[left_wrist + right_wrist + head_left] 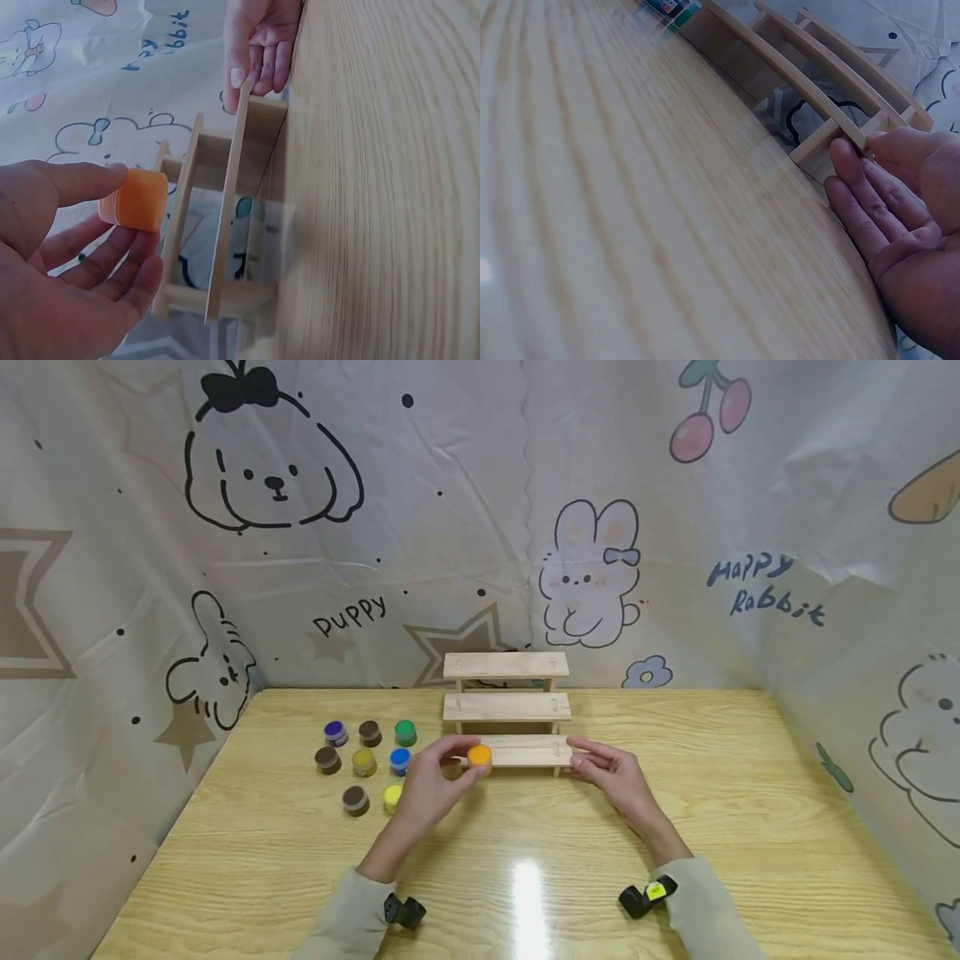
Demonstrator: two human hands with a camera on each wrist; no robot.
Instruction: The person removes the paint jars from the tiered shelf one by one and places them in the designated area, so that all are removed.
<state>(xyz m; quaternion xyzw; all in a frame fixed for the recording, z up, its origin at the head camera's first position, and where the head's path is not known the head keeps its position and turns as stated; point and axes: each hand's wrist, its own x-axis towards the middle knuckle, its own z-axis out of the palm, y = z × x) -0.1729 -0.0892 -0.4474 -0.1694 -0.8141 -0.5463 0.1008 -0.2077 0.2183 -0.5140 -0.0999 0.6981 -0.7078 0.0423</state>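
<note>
My left hand (433, 785) pinches a small orange paint pot (479, 757) between thumb and fingertips. In the head view the pot overlaps the left end of the lowest step of a three-tier wooden stand (507, 707). The left wrist view shows the orange pot (139, 199) held sideways on in front of the steps. At the right end of that same lowest step, my right hand (617, 781) grips the board. The right wrist view has the thumb on the edge of the board (810, 90) and the fingers beneath it.
Left of the stand, several small paint pots stand in loose rows, among them a purple pot (335, 732), a green pot (405, 732), a blue pot (401, 762) and a yellow pot (393, 797). A printed cloth (450, 527) hangs behind the wooden table (480, 893).
</note>
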